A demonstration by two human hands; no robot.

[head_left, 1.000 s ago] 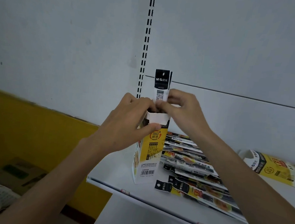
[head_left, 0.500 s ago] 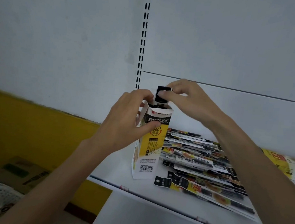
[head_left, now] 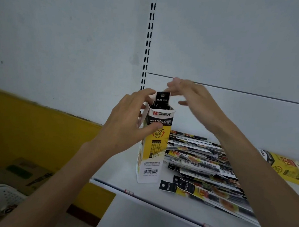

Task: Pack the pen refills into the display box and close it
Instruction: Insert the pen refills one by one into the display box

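Your left hand [head_left: 126,122] gripped the upright yellow-and-white cardboard display box [head_left: 152,150] on the white shelf [head_left: 121,174], while your right hand [head_left: 196,101], fingers loosely straight, touched the black-headed refill pack [head_left: 162,99] standing vertically in its mouth.

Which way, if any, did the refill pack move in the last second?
Yes, down: the refill pack sank into the box; only its black header tops the rim.

A tall white-and-yellow cardboard display box [head_left: 152,150] stands at frame centre on a white metal shelf [head_left: 121,173]. Its mouth is plugged by a black-topped refill packet [head_left: 162,99] and flanked by the left hand [head_left: 126,124] and right hand [head_left: 196,101]. A sprawling pile of yellow-and-black packets [head_left: 204,163] crowds the right, while bare shelf lies open just left of the box.
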